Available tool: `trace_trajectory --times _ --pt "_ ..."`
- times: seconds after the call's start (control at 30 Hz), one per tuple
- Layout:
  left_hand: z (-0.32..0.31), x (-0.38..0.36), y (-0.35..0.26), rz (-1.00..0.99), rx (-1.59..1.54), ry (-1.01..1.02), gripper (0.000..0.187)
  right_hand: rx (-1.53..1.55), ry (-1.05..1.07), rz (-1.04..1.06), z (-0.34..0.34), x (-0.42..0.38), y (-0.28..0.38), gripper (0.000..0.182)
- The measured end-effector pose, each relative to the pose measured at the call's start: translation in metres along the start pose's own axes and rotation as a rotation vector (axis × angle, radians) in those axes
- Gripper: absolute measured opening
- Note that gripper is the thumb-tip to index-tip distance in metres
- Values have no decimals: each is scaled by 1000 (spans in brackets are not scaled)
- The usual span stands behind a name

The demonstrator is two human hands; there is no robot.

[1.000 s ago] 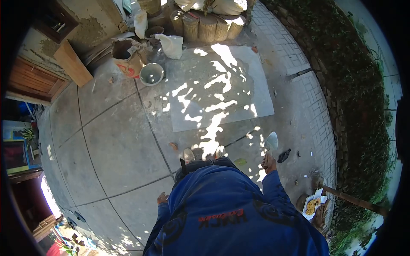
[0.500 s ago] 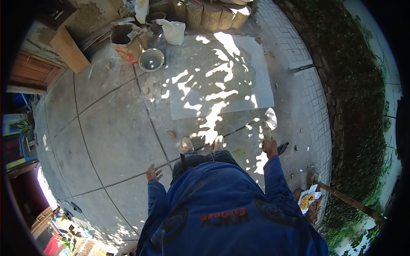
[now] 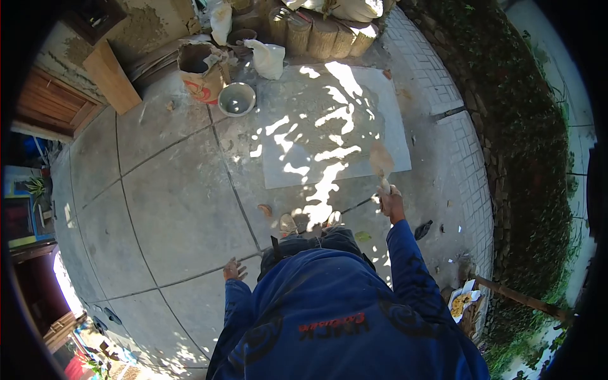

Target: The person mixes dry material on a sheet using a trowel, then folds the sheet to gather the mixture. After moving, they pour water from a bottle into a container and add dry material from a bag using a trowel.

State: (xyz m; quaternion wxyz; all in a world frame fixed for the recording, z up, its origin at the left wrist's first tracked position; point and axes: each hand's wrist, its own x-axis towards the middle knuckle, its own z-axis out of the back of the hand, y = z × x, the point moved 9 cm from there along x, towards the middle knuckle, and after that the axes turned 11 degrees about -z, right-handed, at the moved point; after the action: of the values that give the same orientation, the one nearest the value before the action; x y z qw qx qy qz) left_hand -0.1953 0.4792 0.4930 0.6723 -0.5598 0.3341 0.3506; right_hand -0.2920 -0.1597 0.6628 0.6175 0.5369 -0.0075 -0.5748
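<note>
My right hand (image 3: 391, 202) is stretched forward and grips the handle of a trowel (image 3: 381, 161), whose blade hangs over the near right corner of a pale flat sheet (image 3: 297, 120) lying on the concrete. My left hand (image 3: 233, 269) hangs at my side with fingers spread and holds nothing. My two shoes (image 3: 288, 224) stand just short of the sheet. I wear a blue sweatshirt.
A metal bowl (image 3: 236, 99) and a torn cement bag (image 3: 201, 78) sit beyond the sheet, with a white plastic bag (image 3: 268, 57), log stumps (image 3: 322, 37) and a wooden board (image 3: 111, 76). A paved strip and hedge (image 3: 525, 145) run along the right. A food tray (image 3: 462, 303) lies near right.
My right hand has swung the trowel left and forward, from beside the sheet to over its corner. My left hand dropped slightly.
</note>
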Motion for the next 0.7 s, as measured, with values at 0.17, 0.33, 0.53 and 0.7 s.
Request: trace_trajectory --times 0.17,0.33,0.53,0.7 --pt "53 -3 63 79 -59 -72 50 -69 -59 -316 9 -13 -82 33" --pt "65 -8 75 155 -45 -136 50 -88 -96 -432 26 -27 -140 36" --pt "32 12 19 81 -41 -81 49 -6 -100 -530 13 -15 -164 36" --pt "4 35 -54 -4 -49 -68 47 45 -49 -562 -25 23 -139 33"
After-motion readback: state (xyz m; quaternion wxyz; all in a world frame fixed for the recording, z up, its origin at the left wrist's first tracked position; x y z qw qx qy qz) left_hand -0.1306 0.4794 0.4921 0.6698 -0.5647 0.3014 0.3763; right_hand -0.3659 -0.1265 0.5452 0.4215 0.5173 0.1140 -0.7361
